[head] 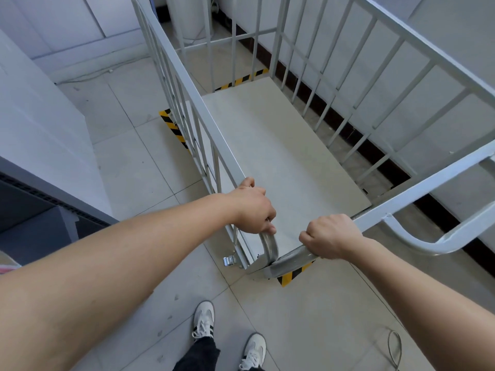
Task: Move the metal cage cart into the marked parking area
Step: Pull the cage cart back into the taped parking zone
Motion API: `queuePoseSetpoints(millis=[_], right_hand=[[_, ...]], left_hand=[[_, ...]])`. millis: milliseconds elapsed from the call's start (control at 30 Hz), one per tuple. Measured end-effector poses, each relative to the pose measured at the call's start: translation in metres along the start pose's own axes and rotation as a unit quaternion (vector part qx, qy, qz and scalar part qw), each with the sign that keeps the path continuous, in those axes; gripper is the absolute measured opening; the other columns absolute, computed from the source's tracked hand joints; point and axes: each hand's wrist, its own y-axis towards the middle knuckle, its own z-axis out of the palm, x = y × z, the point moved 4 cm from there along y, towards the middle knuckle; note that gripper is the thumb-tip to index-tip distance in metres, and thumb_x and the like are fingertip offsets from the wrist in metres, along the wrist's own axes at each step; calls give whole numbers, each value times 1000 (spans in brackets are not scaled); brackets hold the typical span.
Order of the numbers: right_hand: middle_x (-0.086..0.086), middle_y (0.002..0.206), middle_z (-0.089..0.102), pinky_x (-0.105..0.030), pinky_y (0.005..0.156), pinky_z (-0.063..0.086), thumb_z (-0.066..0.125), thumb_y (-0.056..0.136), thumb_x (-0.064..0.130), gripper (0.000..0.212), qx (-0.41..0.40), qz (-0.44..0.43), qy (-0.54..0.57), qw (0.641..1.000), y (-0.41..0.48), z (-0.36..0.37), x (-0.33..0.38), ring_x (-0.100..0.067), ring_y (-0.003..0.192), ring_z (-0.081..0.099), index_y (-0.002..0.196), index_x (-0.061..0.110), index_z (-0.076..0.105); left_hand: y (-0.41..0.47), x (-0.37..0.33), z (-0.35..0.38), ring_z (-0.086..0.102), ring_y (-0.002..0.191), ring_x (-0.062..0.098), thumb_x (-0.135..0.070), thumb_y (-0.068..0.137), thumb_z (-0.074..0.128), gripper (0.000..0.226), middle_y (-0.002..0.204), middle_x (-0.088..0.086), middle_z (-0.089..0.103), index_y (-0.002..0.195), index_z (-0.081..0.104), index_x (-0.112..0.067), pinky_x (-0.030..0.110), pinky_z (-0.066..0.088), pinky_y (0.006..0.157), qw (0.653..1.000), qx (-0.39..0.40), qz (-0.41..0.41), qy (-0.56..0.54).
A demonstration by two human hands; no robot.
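- Hands first: our left hand is clenched around the cart handle's corner bend, our right hand clenched around its near bar.
- Cart sits over striped floor tape; its deck hides most of the marking.
- Wheels are hidden, and the rails run out of view.

We saw the metal cage cart, white-grey with barred sides and a flat pale deck with nothing on it, standing upright close to the wall. Yellow-black striped tape marked the parking area on the tiled floor; pieces of it showed at the cart's left, far and near edges.
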Motion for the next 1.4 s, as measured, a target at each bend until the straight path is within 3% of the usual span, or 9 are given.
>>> queuePoseSetpoints(millis=[133,333,700,867,1000,1133,1300,1400], right_hand=[[-9,75,66,-31,61,36,32,92,33,43,7,0,1,1000,-1,0,1,-25,64,44,55,12,38],[-1,57,41,-30,56,32,31,93,34,44,-13,-13,6,1000,-1,0,2,-24,62,41,57,12,37],[-1,56,41,-29,52,29,31,94,35,45,-31,-27,-2,999,-1,1,1,-23,59,40,56,11,37],[-3,56,40,-31,60,35,30,94,34,45,-43,-33,-1,999,-2,1,1,-27,64,42,57,9,35],[-12,79,64,-30,60,35,31,94,35,41,-49,-41,-13,998,-2,0,3,-32,73,55,65,9,46],[-13,87,67,-30,61,35,31,94,35,42,-45,-39,-20,998,-2,1,2,-33,81,60,67,8,48],[-13,82,66,-31,61,35,30,94,37,44,-45,-35,-26,998,-4,1,2,-34,74,55,65,7,46],[-12,64,52,-31,60,35,29,94,36,46,-48,-27,-19,998,-3,1,2,-33,66,44,62,5,38]], left_hand=[[-2,-2,-2,39,102,17,-51,98,34,41,102,-6,65,105,64,-24,45,17,105,1000,-2,1,1],[0,0,0,41,108,18,-52,96,35,38,103,-6,65,99,63,-27,44,16,104,1000,-6,-5,-6],[1,1,0,42,110,18,-53,95,36,38,105,-6,66,101,64,-28,44,18,102,1000,-3,-6,4],[3,1,0,42,107,18,-53,95,36,39,103,-7,66,98,65,-27,44,17,101,1000,4,2,-3],[1,2,-1,43,106,17,-53,95,36,39,102,-8,66,96,65,-27,44,18,101,1000,0,8,-3],[2,1,0,43,108,18,-53,96,35,40,103,-8,66,99,66,-27,44,18,101,1000,4,13,2],[3,1,2,43,108,19,-52,97,32,42,105,-6,65,102,65,-26,45,18,103,1000,3,15,12],[2,1,3,44,108,20,-52,97,31,44,106,-5,65,104,65,-24,46,20,104,1000,-4,18,18]])
